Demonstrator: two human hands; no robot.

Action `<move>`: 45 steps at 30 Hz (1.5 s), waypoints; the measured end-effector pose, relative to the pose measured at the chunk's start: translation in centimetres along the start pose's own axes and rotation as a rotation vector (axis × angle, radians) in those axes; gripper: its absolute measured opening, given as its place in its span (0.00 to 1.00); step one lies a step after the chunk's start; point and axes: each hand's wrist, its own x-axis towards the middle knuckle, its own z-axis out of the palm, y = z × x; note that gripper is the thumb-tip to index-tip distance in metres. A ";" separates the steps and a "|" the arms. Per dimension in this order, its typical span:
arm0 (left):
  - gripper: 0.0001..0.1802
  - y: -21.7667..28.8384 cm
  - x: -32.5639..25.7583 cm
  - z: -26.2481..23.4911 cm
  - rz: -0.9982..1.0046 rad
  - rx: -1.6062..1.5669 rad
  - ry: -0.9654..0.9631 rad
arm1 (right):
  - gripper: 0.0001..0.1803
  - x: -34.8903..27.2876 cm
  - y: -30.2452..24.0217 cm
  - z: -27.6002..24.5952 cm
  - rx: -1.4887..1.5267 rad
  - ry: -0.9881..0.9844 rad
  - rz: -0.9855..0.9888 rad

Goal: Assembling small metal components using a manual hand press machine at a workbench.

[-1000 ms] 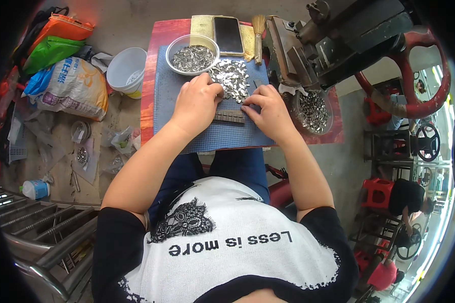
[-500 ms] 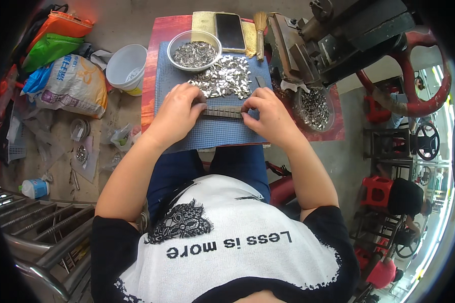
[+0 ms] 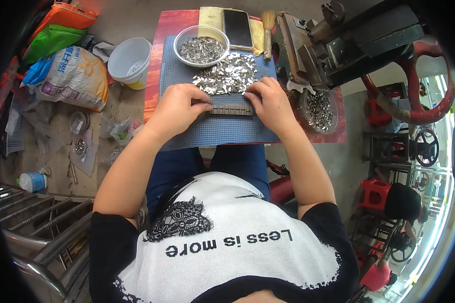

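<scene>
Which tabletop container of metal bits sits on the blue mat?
The round bowl beyond the loose pile; the tub at right sits off the mat.

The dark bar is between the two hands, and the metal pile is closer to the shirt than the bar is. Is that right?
No: the metal pile is farther from the shirt than the dark bar, not closer, as the head view shows. The bar is between the left hand and right hand.

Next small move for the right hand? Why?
Probably pinch one piece from the near right edge of the pile of metal pieces: the right hand has its fingertips there, while the left hand is at the left end of the notched bar.
</scene>
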 end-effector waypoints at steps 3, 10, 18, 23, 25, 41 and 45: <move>0.09 0.5 0.6 0.4 -0.049 -0.012 0.046 | 0.06 -0.2 0.3 -0.1 0.002 0.001 -0.026; 0.06 1.5 2.5 3.1 0.170 0.361 0.216 | 0.05 -0.9 0.3 -1.2 0.012 -0.110 -0.015; 0.07 1.5 2.9 4.0 0.272 0.586 0.254 | 0.06 -0.9 -1.7 -1.5 0.072 -0.146 -0.199; 0.07 1.0 2.2 3.4 0.234 0.421 0.239 | 0.06 -1.1 -1.5 -1.5 0.155 -0.171 -0.142; 0.07 0.5 1.8 2.8 0.232 0.379 0.242 | 0.06 -1.1 -1.5 -1.7 0.167 -0.160 -0.106; 0.07 1.6 2.6 3.5 0.214 0.430 0.192 | 0.07 0.8 1.2 -0.8 0.130 -0.135 -0.019; 0.08 1.3 2.8 3.8 0.238 0.462 0.210 | 0.07 0.9 0.8 -0.9 0.139 -0.158 -0.094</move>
